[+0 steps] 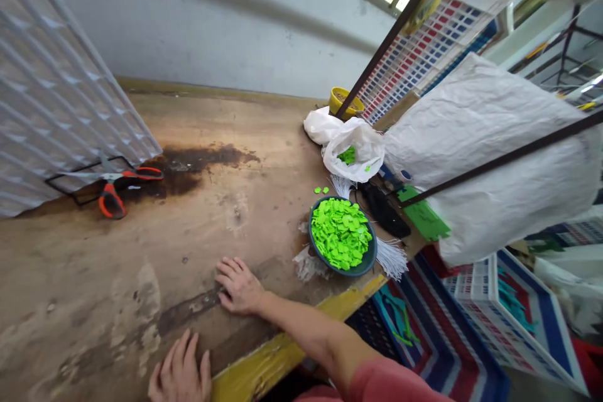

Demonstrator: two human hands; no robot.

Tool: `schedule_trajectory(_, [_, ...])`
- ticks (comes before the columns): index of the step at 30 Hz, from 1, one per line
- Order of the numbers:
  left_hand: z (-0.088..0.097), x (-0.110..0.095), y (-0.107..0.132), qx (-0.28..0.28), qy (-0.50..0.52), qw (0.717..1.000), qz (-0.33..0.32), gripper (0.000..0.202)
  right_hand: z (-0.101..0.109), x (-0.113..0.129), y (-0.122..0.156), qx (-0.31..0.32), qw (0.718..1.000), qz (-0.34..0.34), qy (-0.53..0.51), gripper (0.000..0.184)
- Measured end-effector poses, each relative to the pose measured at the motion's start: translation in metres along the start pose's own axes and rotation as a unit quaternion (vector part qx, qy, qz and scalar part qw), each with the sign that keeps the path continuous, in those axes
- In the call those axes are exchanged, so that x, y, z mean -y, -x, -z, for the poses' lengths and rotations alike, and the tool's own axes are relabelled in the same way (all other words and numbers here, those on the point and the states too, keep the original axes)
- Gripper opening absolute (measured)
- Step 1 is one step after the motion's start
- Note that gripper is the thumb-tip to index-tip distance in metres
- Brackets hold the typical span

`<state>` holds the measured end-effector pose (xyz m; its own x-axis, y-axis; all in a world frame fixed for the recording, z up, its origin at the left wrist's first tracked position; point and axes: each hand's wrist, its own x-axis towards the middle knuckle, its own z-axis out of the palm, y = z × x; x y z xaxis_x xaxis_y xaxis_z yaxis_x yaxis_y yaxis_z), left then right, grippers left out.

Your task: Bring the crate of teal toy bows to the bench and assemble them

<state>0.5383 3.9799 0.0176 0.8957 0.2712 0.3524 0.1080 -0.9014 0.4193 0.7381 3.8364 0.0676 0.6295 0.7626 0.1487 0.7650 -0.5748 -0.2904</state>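
Observation:
My right hand lies palm down on the worn wooden table, fingers spread, holding nothing. Lower down, my left hand rests on the wood near the front edge with its fingers stretched out. To the right of my right hand stands a dark bowl heaped with small bright green plastic pieces. Two loose green pieces lie just beyond the bowl. On the far left, orange-handled scissors lie by a white ribbed panel, out of reach of both hands.
An open white plastic bag with green pieces sits behind the bowl, near a yellow bowl. Bundles of white strings hang at the table's right end. Striped crates stand below; a large white sack rises at the right.

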Motion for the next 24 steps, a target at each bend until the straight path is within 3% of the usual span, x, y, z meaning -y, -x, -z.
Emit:
schedule_trajectory(3, [0.004, -0.002, -0.015, -0.001, 0.027, 1.0, -0.001, 0.054, -0.003, 0.003, 0.006, -0.009, 0.999, -0.032, -0.023, 0.046])
schedule_trajectory(5, [0.009, -0.003, -0.023, 0.0, 0.031, 1.0, 0.0, 0.051, -0.002, 0.005, 0.032, -0.021, 0.997, -0.061, -0.032, 0.054])
schedule_trajectory(9, [0.017, -0.006, -0.028, 0.004, 0.016, 1.0, -0.006, 0.049, 0.027, -0.017, 0.138, 0.003, 0.999, -0.049, 0.007, 0.054])
schedule_trajectory(12, [0.022, -0.007, -0.029, 0.015, 0.0, 1.0, 0.001, 0.047, 0.072, -0.056, 0.224, 0.063, 0.992, -0.09, 0.058, 0.045])
schedule_trajectory(14, [0.025, -0.008, -0.03, 0.027, -0.011, 1.0, 0.008, 0.047, 0.101, -0.084, 0.261, 0.115, 0.983, -0.121, 0.078, 0.047])
schedule_trajectory(18, [0.036, -0.009, -0.033, 0.053, -0.03, 0.998, 0.029, 0.05, 0.126, -0.116, 0.284, 0.203, 0.97, -0.114, 0.067, 0.056])
schedule_trajectory(24, [0.053, -0.012, -0.035, 0.089, -0.046, 0.995, 0.026, 0.054, 0.125, -0.111, 0.278, 0.234, 0.962, -0.135, 0.033, 0.057])
